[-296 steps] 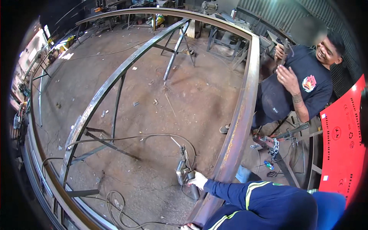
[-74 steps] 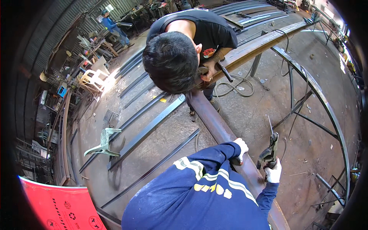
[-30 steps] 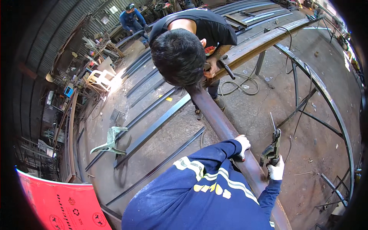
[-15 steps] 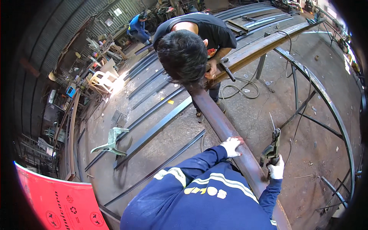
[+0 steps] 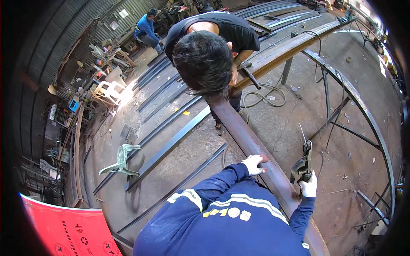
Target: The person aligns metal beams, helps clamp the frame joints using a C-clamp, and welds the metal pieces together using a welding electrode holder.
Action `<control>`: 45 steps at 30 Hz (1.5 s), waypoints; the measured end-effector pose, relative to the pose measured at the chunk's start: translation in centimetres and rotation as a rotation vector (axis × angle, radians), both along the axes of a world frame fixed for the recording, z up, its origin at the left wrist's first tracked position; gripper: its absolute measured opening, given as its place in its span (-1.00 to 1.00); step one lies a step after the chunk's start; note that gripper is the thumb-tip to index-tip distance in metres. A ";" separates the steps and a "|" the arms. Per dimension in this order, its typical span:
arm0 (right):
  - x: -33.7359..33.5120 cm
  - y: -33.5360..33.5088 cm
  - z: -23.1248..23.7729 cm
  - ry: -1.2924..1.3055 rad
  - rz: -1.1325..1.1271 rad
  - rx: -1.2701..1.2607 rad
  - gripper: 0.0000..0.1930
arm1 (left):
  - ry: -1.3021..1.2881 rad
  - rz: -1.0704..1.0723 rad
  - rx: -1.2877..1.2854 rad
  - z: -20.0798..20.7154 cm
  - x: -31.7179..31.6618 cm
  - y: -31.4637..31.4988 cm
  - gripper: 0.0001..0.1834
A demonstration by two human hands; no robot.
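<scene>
My left hand (image 5: 254, 164), in a white glove, rests on the rusty brown steel beam (image 5: 243, 132), which runs diagonally in front of me. Its fingers lie stretched over the top face. To the right of the beam, my right hand (image 5: 308, 186), also gloved in white, is closed round the handle of a dark welding electrode holder (image 5: 306, 158). A thin electrode rod (image 5: 302, 133) sticks up from its jaws. A co-worker in a dark shirt (image 5: 200, 64) bends over the far part of the beam, next to a dark metal clamp or bar (image 5: 250, 78).
Long steel bars (image 5: 175, 141) lie on the floor to the left, near a tipped pale green plastic chair (image 5: 121, 161). A curved steel frame (image 5: 363, 106) stands at right. A coiled cable (image 5: 273, 99) lies behind the beam. A red panel (image 5: 68, 226) is at lower left. Another person (image 5: 147, 30) sits far back.
The view has shifted slightly. The distant person in blue has straightened up somewhat. My left hand stays on the beam and my right hand keeps the electrode holder in much the same place.
</scene>
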State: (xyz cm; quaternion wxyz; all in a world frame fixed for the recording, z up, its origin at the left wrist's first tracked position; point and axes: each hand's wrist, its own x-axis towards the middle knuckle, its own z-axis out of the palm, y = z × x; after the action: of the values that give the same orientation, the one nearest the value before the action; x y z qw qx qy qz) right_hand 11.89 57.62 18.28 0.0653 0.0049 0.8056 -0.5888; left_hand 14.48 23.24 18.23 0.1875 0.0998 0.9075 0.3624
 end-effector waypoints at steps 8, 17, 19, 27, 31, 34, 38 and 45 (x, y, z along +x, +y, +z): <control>-0.2 -0.9 0.9 -0.035 0.024 -0.030 -0.47 | 0.021 0.075 0.097 0.4 0.2 -0.6 -0.38; -0.4 -1.0 1.0 -0.063 0.026 -0.029 -0.45 | -0.038 0.084 0.150 -0.6 0.1 -0.7 -0.41; -0.5 -1.0 1.4 -0.061 0.029 -0.033 -0.45 | -0.057 0.098 0.158 -0.3 0.1 -0.7 -0.41; -0.6 -1.2 1.5 -0.069 0.005 -0.071 -0.46 | -0.222 0.220 0.260 1.4 -0.1 -0.8 -0.41; -0.8 -0.8 0.8 -0.034 0.033 -0.047 -0.49 | -0.196 0.239 0.274 0.7 0.0 -0.8 -0.42; -0.9 -1.5 2.1 -0.042 0.038 -0.051 -0.51 | -0.210 0.264 0.294 0.5 0.0 -0.9 -0.43; -1.0 -1.6 2.0 -0.047 0.036 -0.055 -0.51 | -0.202 0.270 0.322 -0.4 0.0 -1.1 -0.43; -1.2 -1.3 1.2 -0.101 0.013 -0.052 -0.50 | -0.252 0.299 0.357 0.3 -0.3 -1.0 -0.46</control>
State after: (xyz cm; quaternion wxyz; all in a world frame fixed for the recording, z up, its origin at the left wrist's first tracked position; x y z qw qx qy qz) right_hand 10.66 56.32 19.43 0.1100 0.0278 0.7858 -0.6080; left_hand 14.18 22.22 18.56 0.2228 -0.0497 0.8033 0.5501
